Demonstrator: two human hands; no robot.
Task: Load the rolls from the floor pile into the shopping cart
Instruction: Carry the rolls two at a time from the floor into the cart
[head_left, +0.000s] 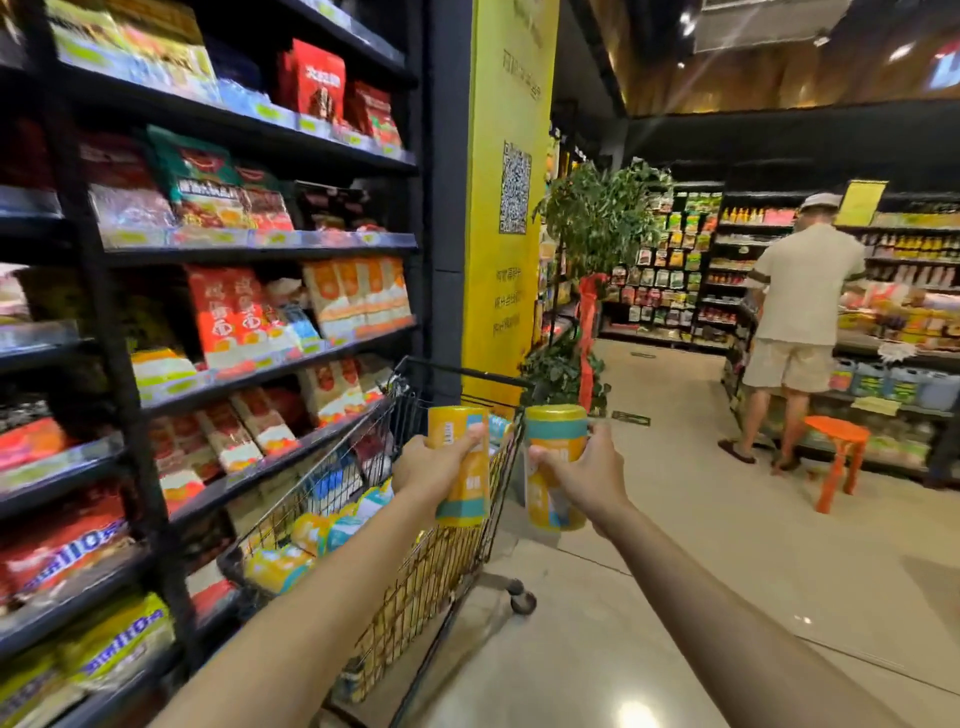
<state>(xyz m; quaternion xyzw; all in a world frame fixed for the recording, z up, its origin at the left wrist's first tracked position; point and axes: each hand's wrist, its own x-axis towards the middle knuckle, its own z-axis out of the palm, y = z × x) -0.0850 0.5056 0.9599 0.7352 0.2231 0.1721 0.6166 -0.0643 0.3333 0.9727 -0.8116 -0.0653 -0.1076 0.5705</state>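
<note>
Floor (675, 530): lying open right of the shopping cart (464, 372).
Shelves (260, 244): crowding its left.
Left hand (431, 467): fingers clamping left roll (465, 499) over cart.
Right hand (587, 475): fingers clamping right roll (556, 431).

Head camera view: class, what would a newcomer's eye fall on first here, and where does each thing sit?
Front and centre, the left hand and right hand grip yellow-and-teal rolls, left roll and right roll, by the shopping cart. The cart, holding similar rolls, stands against the snack shelves on the left. Behind it rises a yellow pillar; at right, a person in beige faces shelves near an orange stool.
</note>
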